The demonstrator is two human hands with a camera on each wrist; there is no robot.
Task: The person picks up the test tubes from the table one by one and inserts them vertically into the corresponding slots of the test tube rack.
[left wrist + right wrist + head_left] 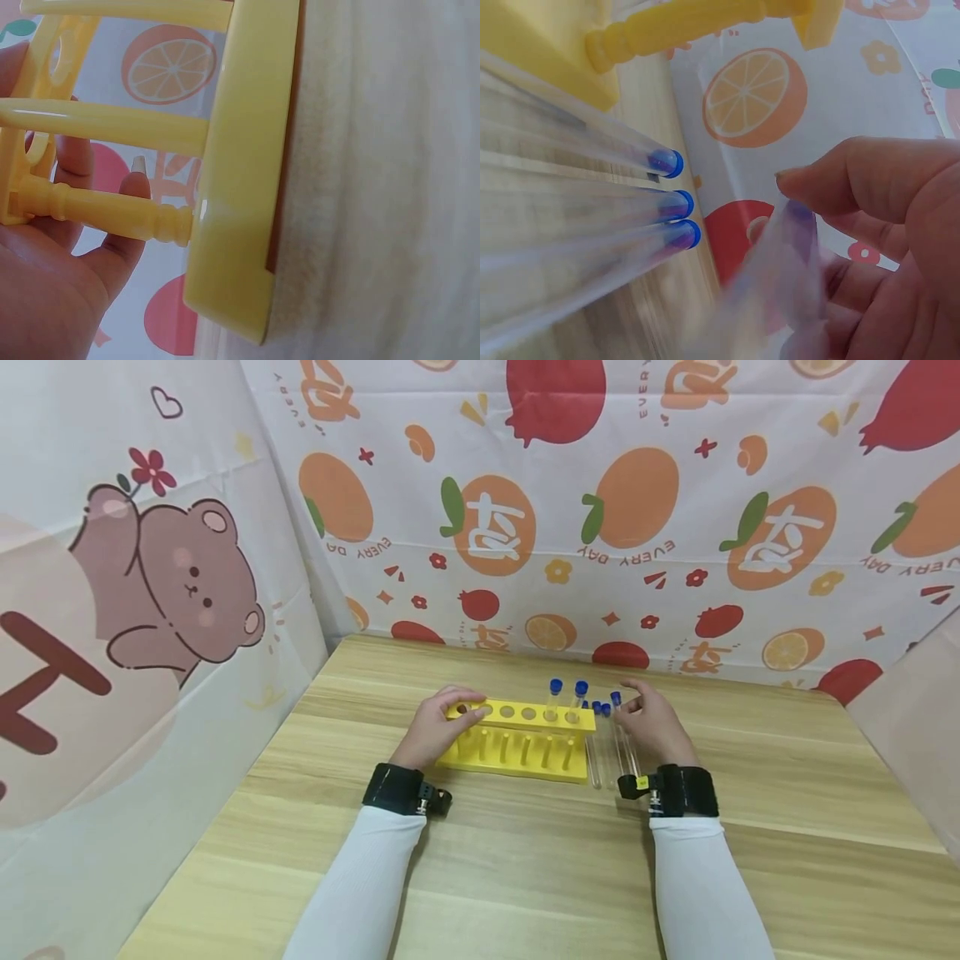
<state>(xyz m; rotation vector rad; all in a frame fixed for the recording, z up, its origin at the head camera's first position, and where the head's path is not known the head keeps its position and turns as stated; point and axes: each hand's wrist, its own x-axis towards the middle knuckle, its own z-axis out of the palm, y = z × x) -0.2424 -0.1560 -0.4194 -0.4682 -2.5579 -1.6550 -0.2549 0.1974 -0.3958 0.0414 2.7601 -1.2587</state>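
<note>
At the rack's left end, my left hand grips the top bar of a yellow test tube rack, thumb in front and fingers behind. Two test tubes with blue caps stand upright in the rightmost holes. To the right of the rack, my right hand pinches another clear test tube near its blue cap between thumb and fingers. This tube is tilted and blurred in the right wrist view. Three more blue-capped tubes lie side by side between the rack and that hand.
The rack stands on a wood-grain table, its other top holes unfilled. Behind the table hangs a fruit-patterned cloth, and a bear-print cloth hangs at the left. Both wrists wear black straps with small cameras.
</note>
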